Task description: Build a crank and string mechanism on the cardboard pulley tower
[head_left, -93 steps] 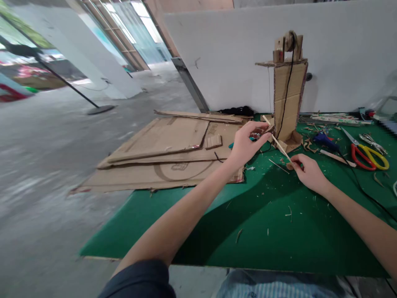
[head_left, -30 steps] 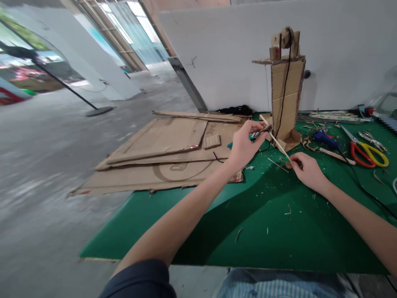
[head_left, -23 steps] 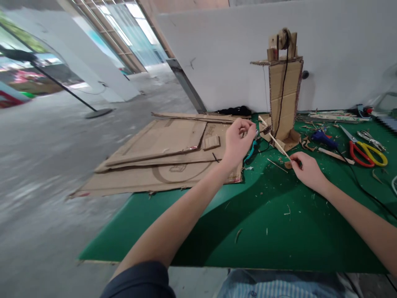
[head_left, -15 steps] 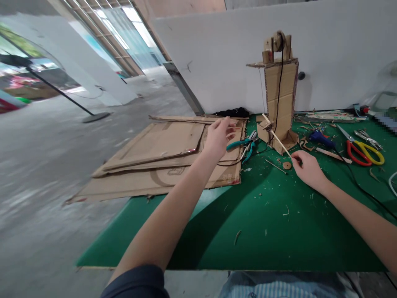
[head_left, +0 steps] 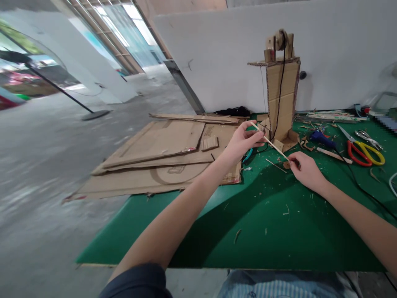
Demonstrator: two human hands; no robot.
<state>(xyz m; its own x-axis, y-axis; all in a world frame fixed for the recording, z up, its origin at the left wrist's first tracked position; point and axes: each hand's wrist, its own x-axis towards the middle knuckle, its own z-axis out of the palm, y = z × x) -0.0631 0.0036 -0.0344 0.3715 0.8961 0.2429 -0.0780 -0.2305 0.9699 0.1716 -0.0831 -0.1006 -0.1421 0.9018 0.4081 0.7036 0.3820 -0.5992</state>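
Observation:
A thin wooden stick [head_left: 273, 145] slants across the green mat [head_left: 273, 223], held at both ends. My left hand [head_left: 241, 142] pinches its upper end near the foot of the cardboard tower [head_left: 281, 95]. My right hand [head_left: 305, 170] is closed on its lower end, next to a small round cardboard disc [head_left: 286, 165] lying on the mat. A black cord [head_left: 280, 82] runs down the tower's front from a pulley at its top. Teal-handled pliers [head_left: 247, 155] lie half hidden under my left hand.
Flat cardboard sheets [head_left: 161, 155] cover the mat's left part and overhang its edge. At the right lie a blue glue gun [head_left: 322, 138], red and yellow scissors [head_left: 362, 150], metal pliers [head_left: 369, 138] and a black cable [head_left: 362, 186]. A white panel [head_left: 335, 49] backs the table. Scraps litter the mat.
My left hand let go of the stick's upper end, swung left over the cardboard sheets, then came back and pinched the upper end again. My right hand stayed on the lower end.

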